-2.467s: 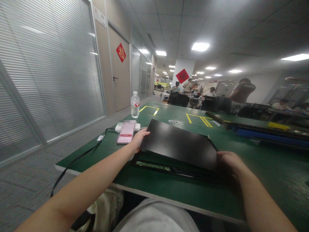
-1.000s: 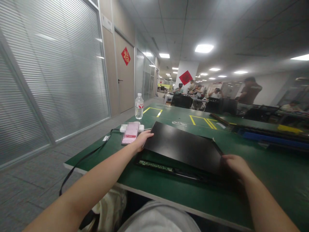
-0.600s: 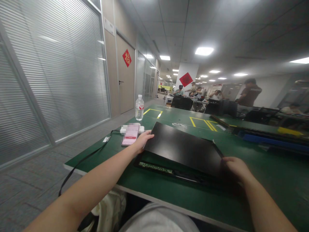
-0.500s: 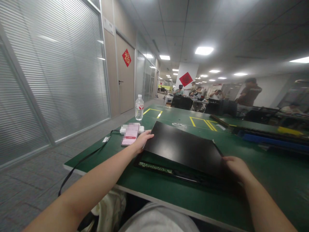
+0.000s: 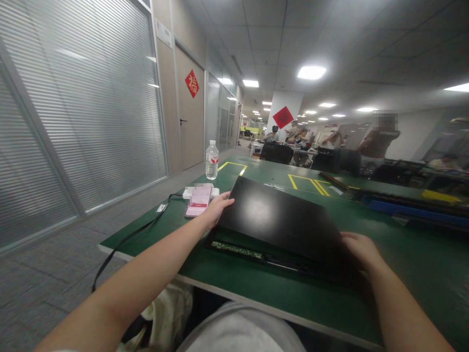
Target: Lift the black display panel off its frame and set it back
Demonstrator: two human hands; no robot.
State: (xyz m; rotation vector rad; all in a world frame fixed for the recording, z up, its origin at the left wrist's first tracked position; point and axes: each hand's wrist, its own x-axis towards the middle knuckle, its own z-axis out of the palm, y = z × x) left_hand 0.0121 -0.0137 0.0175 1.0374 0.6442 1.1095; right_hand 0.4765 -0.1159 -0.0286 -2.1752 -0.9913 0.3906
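Between my two hands is a flat black panel that looks like a screen, tilted above the green table. My left hand grips its left edge, thumb on top and fingers underneath. At the right edge my right hand holds it, the fingers partly hidden. Beneath the panel's near side lies a dark frame with a green circuit board strip showing; most of that frame is covered by the panel. A phone with a lit pink screen lies beside my left hand.
A water bottle stands at the table's left edge. A black strap hangs over that edge. Yellow tape marks line the green table. At the right lies a blue strip-like item. Several people are in the background.
The panel has tipped slightly, its near edge staying above the circuit board strip, and the light reflection on it has grown brighter. Both hands keep their hold.
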